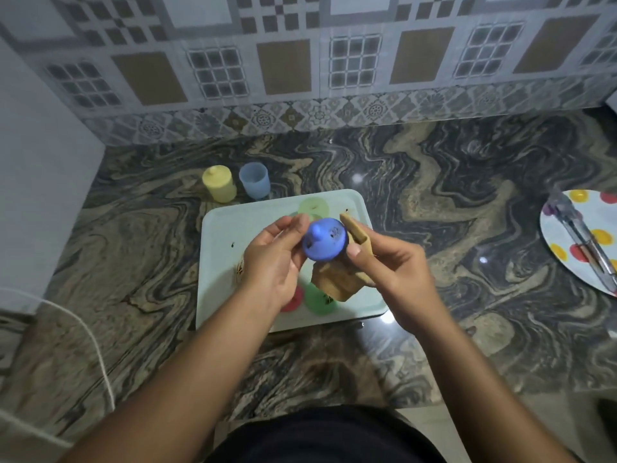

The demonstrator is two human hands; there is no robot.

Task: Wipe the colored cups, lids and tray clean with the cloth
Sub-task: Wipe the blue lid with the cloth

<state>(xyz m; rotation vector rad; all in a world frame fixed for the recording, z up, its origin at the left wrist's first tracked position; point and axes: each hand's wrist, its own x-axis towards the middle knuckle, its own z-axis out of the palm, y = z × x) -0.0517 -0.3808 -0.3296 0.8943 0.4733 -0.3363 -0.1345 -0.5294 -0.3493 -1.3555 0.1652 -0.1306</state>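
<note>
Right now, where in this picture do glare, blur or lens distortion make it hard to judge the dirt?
Head view throughout: dim light, with white glare spots on the countertop; the green lid behind the cloth is blurred; the blue lid in the left hand shows dark specks clearly; the wall tiles bow from the wide lens.

We see the blue lid (325,240) held above the stained tray (227,228), tan cloth (337,282) beside it; green lid (319,301) and red lid (294,301) lie on the tray; capped yellow cup (218,183) and open blue cup (254,181) stand beyond.
</note>
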